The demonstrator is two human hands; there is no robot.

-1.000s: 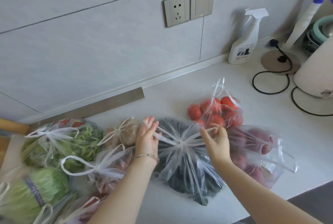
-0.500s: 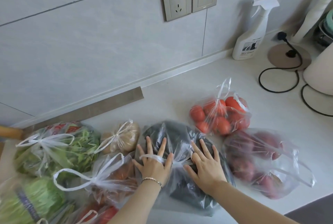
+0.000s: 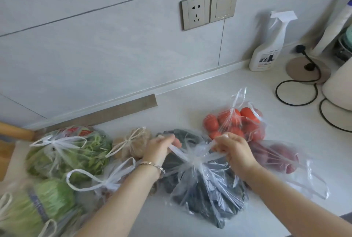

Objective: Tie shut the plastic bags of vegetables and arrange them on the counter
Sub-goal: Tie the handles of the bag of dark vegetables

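Observation:
A clear plastic bag of dark leafy greens (image 3: 205,193) lies in the middle of the white counter (image 3: 179,107). My left hand (image 3: 162,147) grips its left handle strip and my right hand (image 3: 231,149) grips its right one, both strips stretched out from a knot between the hands. Behind lies a bag of red tomatoes (image 3: 236,120), its handles standing loose. To the right a bag of purple-red roots (image 3: 282,156) lies with its handles untied. At the left, tied bags hold green beans (image 3: 70,151), potatoes (image 3: 133,143) and a cabbage (image 3: 38,204).
A white spray bottle (image 3: 266,50) stands at the wall on the right, near a round base with a black cord (image 3: 297,94) and a white appliance (image 3: 339,88). A socket and switch (image 3: 209,7) sit on the tiled wall. A wooden handle (image 3: 15,132) pokes in at far left.
Half a second ago both hands lay flat, pressing on the dark greens bag. Now they have lifted and each pulls a handle strip outward from the knot.

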